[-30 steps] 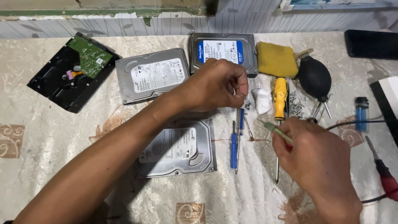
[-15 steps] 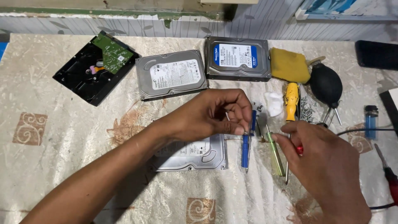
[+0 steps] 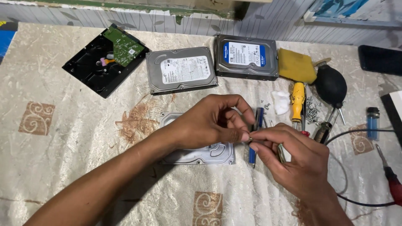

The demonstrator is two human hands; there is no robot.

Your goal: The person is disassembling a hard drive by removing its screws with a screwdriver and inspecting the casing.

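My left hand (image 3: 211,121) reaches in from the lower left and pinches a tiny metal screw (image 3: 250,138) between thumb and forefinger. My right hand (image 3: 295,161) meets it from the right, its fingertips touching the same screw. A thin pale-handled screwdriver (image 3: 281,153) is tucked in the right palm, mostly hidden. Under my left hand lies a silver hard drive (image 3: 197,155), label side up and partly covered. A blue screwdriver (image 3: 259,117) lies on the cloth just behind the fingertips.
At the back lie an opened black drive with a green board (image 3: 104,58), a silver drive (image 3: 181,69) and a blue-labelled drive (image 3: 246,56). To the right are a yellow cloth (image 3: 296,65), yellow screwdriver (image 3: 297,100), black air blower (image 3: 331,83), loose screws (image 3: 312,111), blue lighter (image 3: 372,123) and red-handled screwdriver (image 3: 393,184).
My left hand has come down from the back drives toward the near drive. My right hand has risen to meet it, and both sets of fingertips now touch at the screw.
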